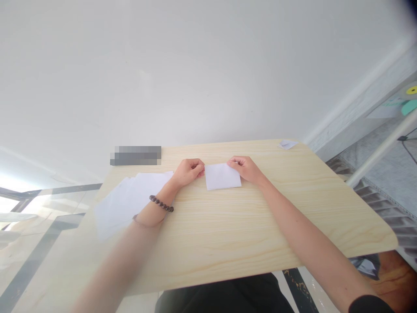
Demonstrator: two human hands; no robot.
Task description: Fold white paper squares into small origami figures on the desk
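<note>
A folded sheet of white paper lies in front of me on the wooden table, its long side running left to right. My left hand pinches its upper left corner between thumb and curled fingers. At the upper right corner, my right hand grips the same paper, thumb on top and fingers tucked behind the edge. Several loose white sheets spread over the table's left side, partly covered by my left forearm, which wears a dark beaded bracelet.
The light wooden table stands against a white wall. A small folded paper piece lies at the far right corner. A blurred-out dark block is at the far left edge. A pale pole rises on the right.
</note>
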